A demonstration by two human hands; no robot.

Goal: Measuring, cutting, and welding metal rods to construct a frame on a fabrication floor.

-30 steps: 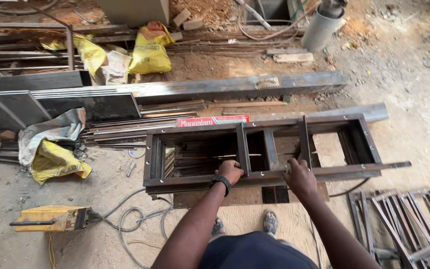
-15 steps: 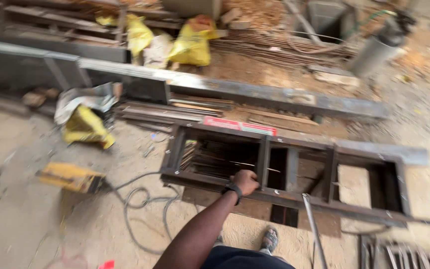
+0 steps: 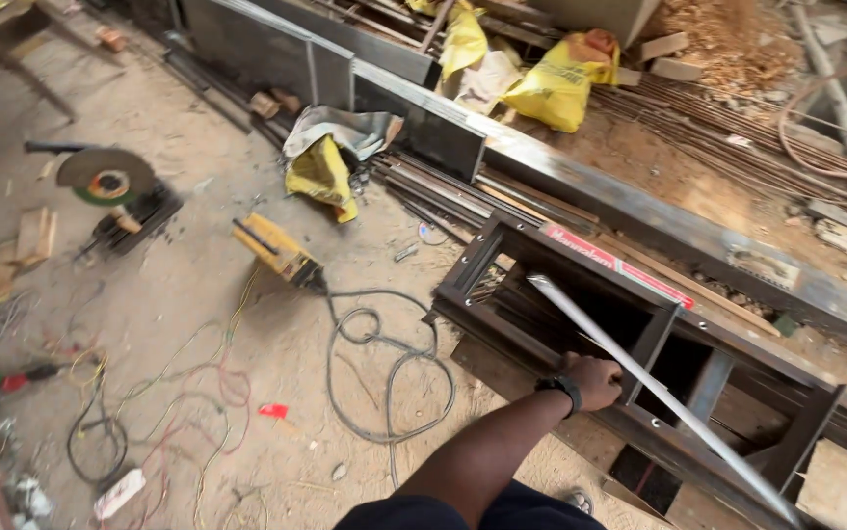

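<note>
Steel bar [image 3: 659, 393] now across frame [image 3: 561, 324] — diagonal; left hand [image 3: 592, 378] gripping.

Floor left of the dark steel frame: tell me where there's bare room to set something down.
Bare dirt lies between the yellow tool and the cut-off saw, and above the saw. Crowded: cable loops beside the steel frame, where the left hand rests, and tangled wires lower left.

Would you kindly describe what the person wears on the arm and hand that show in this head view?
Only one arm shows. It is bare from the hand to the bottom edge of the picture, with no sleeve or glove in view. A black band, like a watch or wristband, sits around the wrist. The other hand is out of view.
</note>
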